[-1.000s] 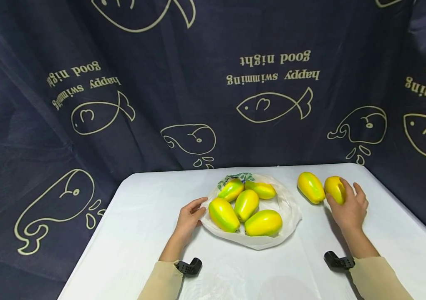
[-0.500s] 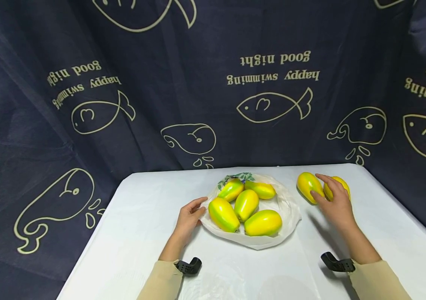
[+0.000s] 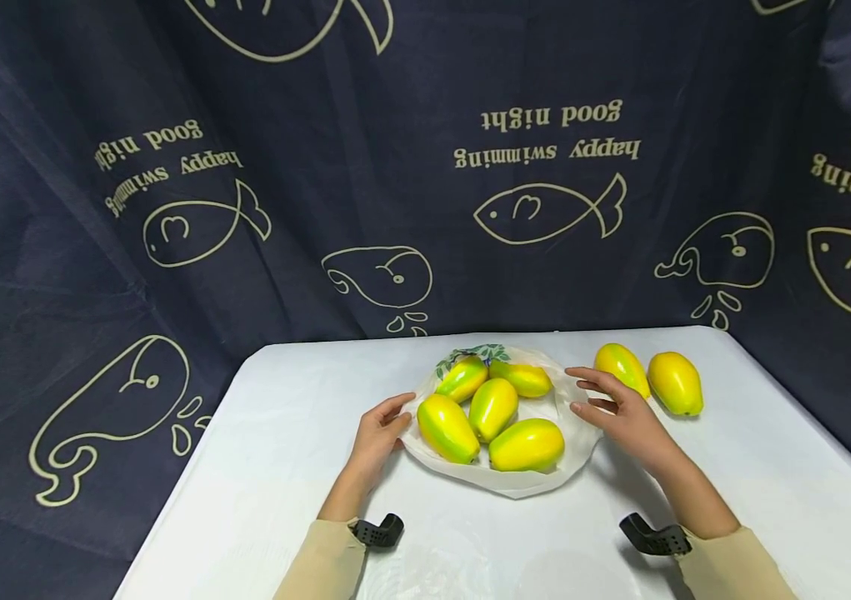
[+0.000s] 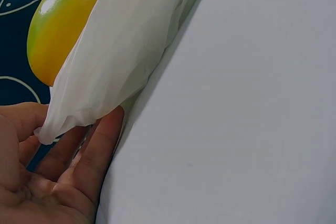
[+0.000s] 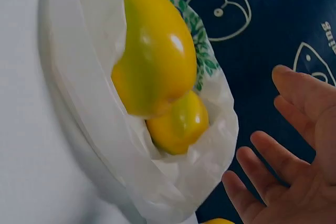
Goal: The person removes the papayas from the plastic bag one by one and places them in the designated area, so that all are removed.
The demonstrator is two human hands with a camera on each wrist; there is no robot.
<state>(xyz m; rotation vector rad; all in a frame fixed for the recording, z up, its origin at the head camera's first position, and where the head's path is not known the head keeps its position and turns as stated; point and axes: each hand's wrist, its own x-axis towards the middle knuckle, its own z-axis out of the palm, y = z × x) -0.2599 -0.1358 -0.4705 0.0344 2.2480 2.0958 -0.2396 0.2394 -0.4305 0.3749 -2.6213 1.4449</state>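
Note:
A white plastic bag [image 3: 515, 486] with a green leaf print lies with its mouth open at mid-table, also seen in both wrist views. Several yellow-green papayas [image 3: 493, 409] are in it. My left hand [image 3: 375, 433] holds the bag's left edge between thumb and fingers; some fingertips are hidden behind the plastic in the left wrist view. Over the bag's right rim is my right hand [image 3: 631, 421], fingers spread and holding nothing. Beyond it, two more papayas lie side by side on the table: the left papaya [image 3: 622, 368], partly covered by the hand, and the right papaya [image 3: 675, 383].
The white-covered table [image 3: 282, 392] ends at a dark blue curtain [image 3: 425, 167] printed with fish and whales. Black wrist cameras [image 3: 377, 531] are strapped at both sleeves.
My right hand has left the right-hand papaya, passed over the left one and come left to the bag's rim. The two outside papayas stayed put. My left hand and the bag look unchanged.

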